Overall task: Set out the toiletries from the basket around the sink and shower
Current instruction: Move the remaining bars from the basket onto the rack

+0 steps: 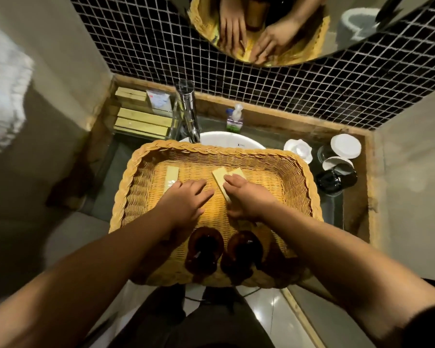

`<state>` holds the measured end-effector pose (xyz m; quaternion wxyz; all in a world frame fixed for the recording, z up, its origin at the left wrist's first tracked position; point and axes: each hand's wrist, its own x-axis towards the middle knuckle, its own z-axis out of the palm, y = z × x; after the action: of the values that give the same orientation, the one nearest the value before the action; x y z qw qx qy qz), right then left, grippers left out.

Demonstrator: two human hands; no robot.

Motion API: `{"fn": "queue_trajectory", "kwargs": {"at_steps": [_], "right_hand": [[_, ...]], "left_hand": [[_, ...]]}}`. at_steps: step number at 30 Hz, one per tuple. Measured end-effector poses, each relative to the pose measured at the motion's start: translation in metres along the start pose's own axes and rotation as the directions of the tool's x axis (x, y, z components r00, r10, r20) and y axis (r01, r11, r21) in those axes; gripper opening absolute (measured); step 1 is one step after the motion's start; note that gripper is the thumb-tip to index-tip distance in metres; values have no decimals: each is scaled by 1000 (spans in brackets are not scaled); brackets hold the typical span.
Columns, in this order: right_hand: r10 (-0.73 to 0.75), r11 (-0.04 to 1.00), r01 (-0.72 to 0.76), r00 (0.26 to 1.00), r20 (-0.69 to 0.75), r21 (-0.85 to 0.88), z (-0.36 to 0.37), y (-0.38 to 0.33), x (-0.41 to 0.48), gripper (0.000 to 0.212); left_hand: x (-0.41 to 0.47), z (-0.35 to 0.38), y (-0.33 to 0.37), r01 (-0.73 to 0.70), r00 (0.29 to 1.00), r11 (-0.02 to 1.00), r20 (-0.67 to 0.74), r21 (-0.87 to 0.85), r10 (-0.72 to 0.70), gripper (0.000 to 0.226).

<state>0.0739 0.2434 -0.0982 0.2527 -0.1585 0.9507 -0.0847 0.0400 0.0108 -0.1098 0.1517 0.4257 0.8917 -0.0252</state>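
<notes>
A wicker basket (296,172) rests over the white sink (226,139). Inside it lie slim yellow toiletry boxes: one at the left (171,175) and two side by side at the middle (220,177). Two brown pump bottles (205,249) stand at the basket's near side. My left hand (183,199) hovers flat over the basket floor, fingers straight, touching the left box's near end. My right hand (249,197) curls its fingers round the near end of the two middle boxes.
A clear rack (141,116) at the back left holds more yellow boxes. A chrome tap (190,114) and a soap dispenser (235,116) stand behind the sink. White-lidded cups (344,146) and a black jar (337,179) sit at the right. Mirror above.
</notes>
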Motion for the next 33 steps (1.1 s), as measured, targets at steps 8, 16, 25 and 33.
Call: {"fn": "queue_trajectory", "kwargs": {"at_steps": [8, 16, 25, 33], "right_hand": [[-293, 955, 295, 954, 61, -36, -1, -7, -4, 58], [-348, 936, 347, 938, -3, -58, -6, -3, 1, 47], [4, 987, -9, 1000, -29, -160, 1, 31, -18, 61], [20, 995, -22, 1000, -23, -97, -6, 18, -12, 41]], "left_hand": [[-9, 10, 9, 43, 996, 993, -74, -109, -51, 76], [-18, 13, 14, 142, 988, 985, -52, -98, -148, 60], [-8, 5, 15, 90, 995, 994, -46, -62, -93, 60], [5, 6, 17, -51, 998, 997, -48, -61, 49, 57]]}}
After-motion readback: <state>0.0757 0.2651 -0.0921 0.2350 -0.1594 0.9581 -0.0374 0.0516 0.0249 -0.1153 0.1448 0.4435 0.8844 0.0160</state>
